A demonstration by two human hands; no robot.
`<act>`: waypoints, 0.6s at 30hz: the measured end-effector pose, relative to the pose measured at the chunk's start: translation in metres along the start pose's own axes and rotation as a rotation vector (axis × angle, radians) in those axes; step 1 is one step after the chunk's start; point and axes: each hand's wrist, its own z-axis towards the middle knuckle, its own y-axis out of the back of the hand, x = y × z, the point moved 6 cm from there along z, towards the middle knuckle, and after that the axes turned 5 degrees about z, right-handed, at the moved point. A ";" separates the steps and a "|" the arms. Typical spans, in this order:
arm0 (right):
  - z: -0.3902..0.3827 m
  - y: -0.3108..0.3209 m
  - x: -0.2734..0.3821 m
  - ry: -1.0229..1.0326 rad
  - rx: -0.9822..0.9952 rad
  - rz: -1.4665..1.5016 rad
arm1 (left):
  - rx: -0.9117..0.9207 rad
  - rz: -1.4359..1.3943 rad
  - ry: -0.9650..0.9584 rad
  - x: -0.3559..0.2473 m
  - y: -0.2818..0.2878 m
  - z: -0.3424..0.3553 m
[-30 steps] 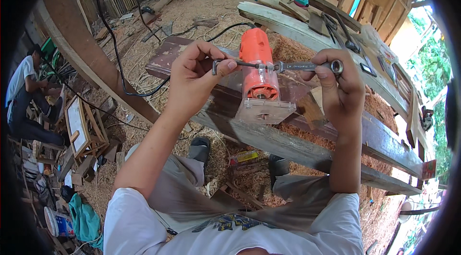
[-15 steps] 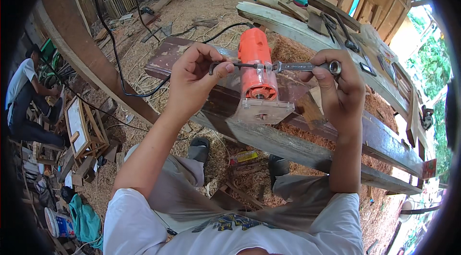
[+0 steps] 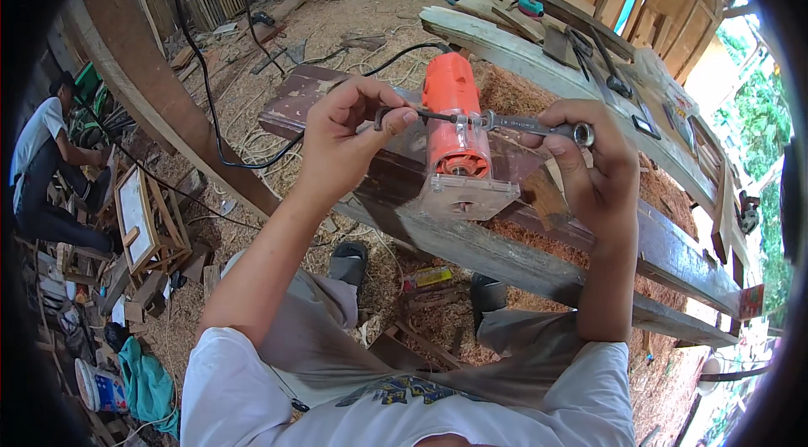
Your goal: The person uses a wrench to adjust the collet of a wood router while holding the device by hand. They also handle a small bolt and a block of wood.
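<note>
An orange trim router point(image 3: 449, 81) with a clear plastic base point(image 3: 471, 197) lies on the wooden beams in front of me, base end toward me. My left hand point(image 3: 349, 131) pinches a thin dark hex key point(image 3: 438, 116) with a bent end, which reaches to the clamp bolt on the clear sleeve around the motor. From the other side, my right hand point(image 3: 589, 152) grips a steel combination wrench point(image 3: 522, 123) near its ring end. The wrench's far end sits at the same bolt; the exact fit is too small to make out.
A weathered plank point(image 3: 497, 39) with tools, a phone point(image 3: 645, 126) and scraps runs along the far right. Another person point(image 3: 63, 152) sits at the left beside a wooden frame point(image 3: 143, 215). A black cord point(image 3: 210, 131) hangs at the left. Shavings cover the floor.
The ring end of the wrench has swung slightly toward me with my right hand. My left hand and the hex key stay at the bolt. The whole view has shifted a little.
</note>
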 end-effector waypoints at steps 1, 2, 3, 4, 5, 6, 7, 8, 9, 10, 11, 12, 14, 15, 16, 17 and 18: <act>0.000 0.002 0.001 0.000 -0.001 0.001 | 0.014 -0.001 0.008 0.000 0.000 0.000; -0.001 0.002 0.004 0.022 0.036 -0.022 | 0.028 -0.003 0.016 0.001 0.000 0.000; -0.001 0.001 0.006 0.043 0.072 -0.045 | 0.028 -0.002 0.016 0.000 0.000 0.000; -0.001 0.001 0.005 0.044 0.071 -0.045 | 0.030 -0.017 0.027 0.000 -0.001 0.000; 0.000 0.000 0.010 0.125 0.082 -0.098 | 0.031 -0.032 0.038 0.000 -0.001 0.000; -0.001 -0.001 0.014 0.206 0.092 -0.151 | 0.031 -0.031 0.037 0.000 -0.001 0.000; 0.000 0.000 0.014 0.207 0.093 -0.152 | 0.032 -0.035 0.031 0.000 -0.001 0.000; 0.000 -0.001 0.015 0.219 0.124 -0.155 | 0.033 -0.040 0.026 0.000 -0.001 0.000; 0.000 -0.002 0.015 0.232 0.156 -0.157 | 0.032 -0.040 0.025 0.000 -0.002 0.000; 0.000 -0.002 0.015 0.234 0.155 -0.157 | 0.026 -0.028 0.006 -0.002 -0.002 0.000; 0.000 -0.002 0.016 0.244 0.149 -0.162 | 0.020 -0.016 -0.013 -0.003 -0.003 0.000; 0.000 -0.002 0.017 0.254 0.142 -0.166 | 0.019 -0.014 -0.014 -0.004 -0.002 0.000; 0.002 -0.003 0.019 0.297 0.176 -0.150 | 0.033 -0.046 0.002 -0.004 -0.003 0.000; 0.002 -0.004 0.022 0.338 0.209 -0.133 | 0.032 -0.046 0.002 -0.004 -0.003 0.000; 0.003 -0.004 0.023 0.340 0.209 -0.134 | 0.032 -0.051 0.010 -0.004 -0.003 0.000; 0.004 -0.005 0.025 0.370 0.242 -0.096 | 0.032 -0.056 0.018 -0.003 -0.003 0.000; 0.003 -0.006 0.028 0.400 0.276 -0.058 | 0.032 -0.056 0.016 -0.003 -0.003 0.000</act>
